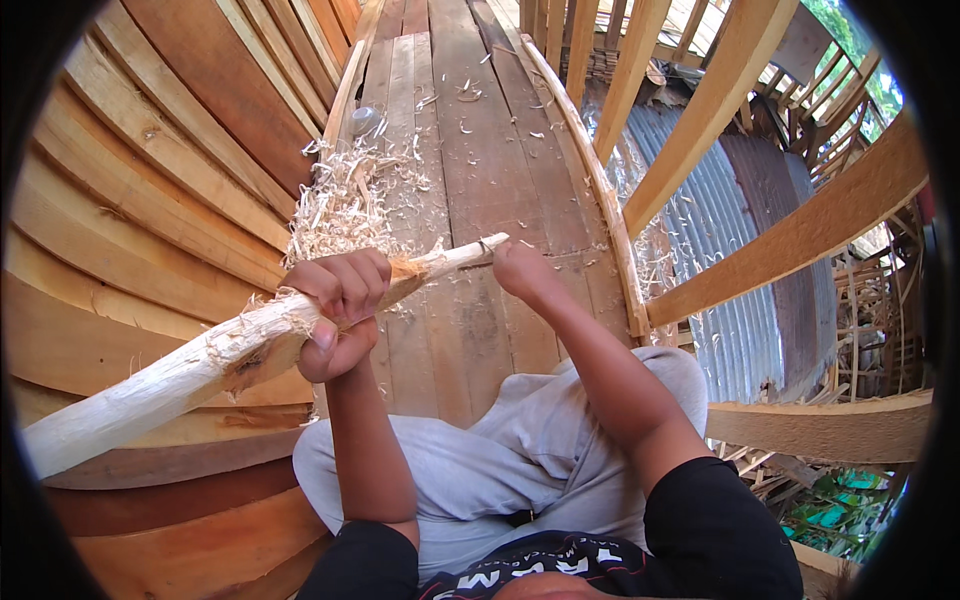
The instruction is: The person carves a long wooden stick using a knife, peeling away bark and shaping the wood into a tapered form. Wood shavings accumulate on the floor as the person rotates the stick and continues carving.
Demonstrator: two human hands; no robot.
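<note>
The wooden pole (pixel 190 370) runs diagonally in front of the seated person, from the left edge of the view to its thinner end near the centre. It is held above the plank floor (pixel 500 190).

Left grip (pixel 342 315): wrapped around the pole, fingers over the top and thumb on the near side. This placement presumably steadies the pole and stops it from rolling.

Right grip (pixel 520 270): fingers curled closed at the thin end; their contents are hidden. A thin dark item (pixel 484 244) crosses the pole just beside this grip. It is too small to identify, though it may be a blade.

The crossed legs in grey trousers (pixel 470 465) probably provide a stable seat, with the pole in easy reach of both arms. Pale shavings (pixel 345 205) are heaped beyond the left grip, against the stacked boards (pixel 130 210), leaving most to one side of the floor.
</note>
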